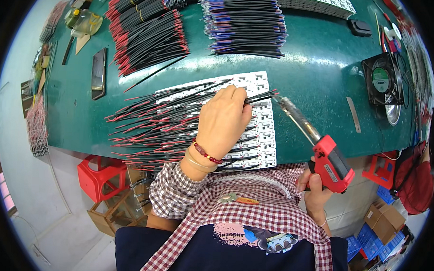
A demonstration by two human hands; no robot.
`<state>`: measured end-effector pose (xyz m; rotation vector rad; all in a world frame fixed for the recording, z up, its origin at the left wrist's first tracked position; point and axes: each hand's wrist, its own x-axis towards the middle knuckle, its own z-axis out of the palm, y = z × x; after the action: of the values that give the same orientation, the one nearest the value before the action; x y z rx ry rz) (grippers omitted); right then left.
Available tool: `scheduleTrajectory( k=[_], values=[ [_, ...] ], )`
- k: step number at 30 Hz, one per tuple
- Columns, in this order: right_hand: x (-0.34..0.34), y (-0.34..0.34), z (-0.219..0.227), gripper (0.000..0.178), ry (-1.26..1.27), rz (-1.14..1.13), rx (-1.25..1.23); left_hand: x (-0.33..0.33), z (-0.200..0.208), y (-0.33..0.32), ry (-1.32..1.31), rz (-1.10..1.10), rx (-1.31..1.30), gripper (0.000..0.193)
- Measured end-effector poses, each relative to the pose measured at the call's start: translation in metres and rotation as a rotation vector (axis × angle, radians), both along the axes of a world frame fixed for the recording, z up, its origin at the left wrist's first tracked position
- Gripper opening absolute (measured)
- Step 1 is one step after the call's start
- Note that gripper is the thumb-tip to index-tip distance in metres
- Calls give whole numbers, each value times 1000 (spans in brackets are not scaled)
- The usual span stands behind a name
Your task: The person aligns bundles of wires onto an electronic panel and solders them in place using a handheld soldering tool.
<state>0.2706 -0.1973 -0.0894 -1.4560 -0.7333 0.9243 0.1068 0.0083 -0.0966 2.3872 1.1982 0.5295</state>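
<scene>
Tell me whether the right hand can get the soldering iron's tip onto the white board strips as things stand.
Probably yes. The right hand holds the soldering iron with its tip already at the right edge of the white board strips; the left hand presses the wires beside it.

Electronics workshop: wire bundles (149,30), soldering iron (317,148), green bench (314,77).

The left hand (223,119) reaches forward from the near edge of the tabletop, palm down, fingers curled and pressing downward, the wrist wearing a beaded bracelet and a checked sleeve. The right hand (316,189) sits low, just off the near edge, fingers wrapped tight around a handle, knuckles facing outward.
</scene>
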Motion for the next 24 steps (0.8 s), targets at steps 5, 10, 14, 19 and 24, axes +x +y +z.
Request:
scheduleTrajectory(
  k=[5,10,14,19,24],
  values=[
    [3,6,3,45,8,-56,30,-1,11,3,-119,32,46,8],
    [8,8,-1,45,17,-110,65,3,22,10,-269,94,73,6],
    [8,6,-1,45,31,-48,28,0,5,12,-122,137,-7,9],
    [7,3,-6,41,57,4,-13,-2,3,9,-10,199,-95,12],
    [5,4,-7,40,81,22,-110,-3,2,7,-20,214,-156,15]
  ],
)
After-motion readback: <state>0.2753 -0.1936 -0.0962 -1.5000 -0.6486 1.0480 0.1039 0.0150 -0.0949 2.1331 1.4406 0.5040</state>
